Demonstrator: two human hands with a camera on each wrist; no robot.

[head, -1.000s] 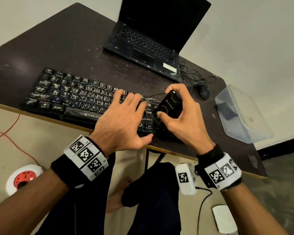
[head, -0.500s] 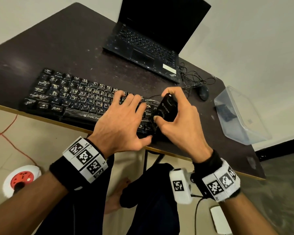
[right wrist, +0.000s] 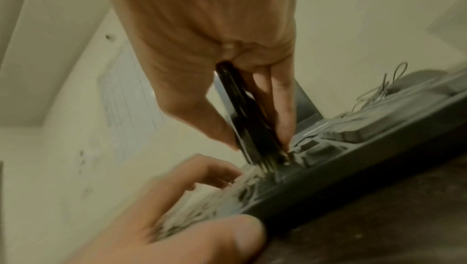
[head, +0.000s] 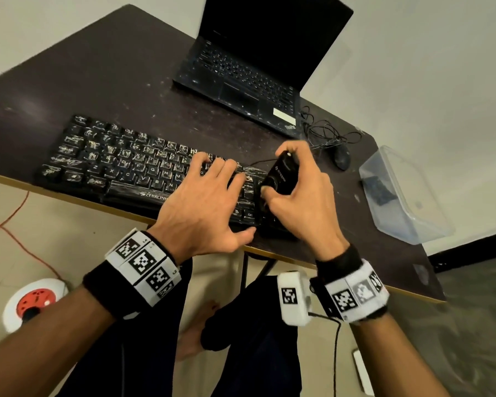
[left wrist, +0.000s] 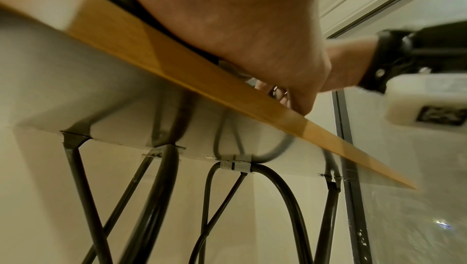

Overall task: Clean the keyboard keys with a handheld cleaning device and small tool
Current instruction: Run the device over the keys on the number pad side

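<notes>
A black keyboard (head: pixel 121 164) with smeared white marks lies along the near edge of the dark table (head: pixel 106 78). My left hand (head: pixel 204 204) lies flat on the keyboard's right half, fingers spread and straight over the keys. My right hand (head: pixel 295 196) grips a black handheld cleaning device (head: pixel 281 174) upright over the keyboard's right end. In the right wrist view the device (right wrist: pixel 242 112) ends in short bristles that touch the keys of the keyboard (right wrist: pixel 316 160), with my left hand (right wrist: pixel 177 208) blurred in front.
An open black laptop (head: pixel 249 73) stands behind the keyboard. A black mouse (head: pixel 341 159) with a tangled cable lies to its right. A clear plastic box (head: pixel 404 196) sits at the table's right end. On the floor lie an orange cable and a white socket reel (head: pixel 32 305).
My right hand has shifted the device a little to the left along the keyboard's right end. The left hand has stayed flat on the keys.
</notes>
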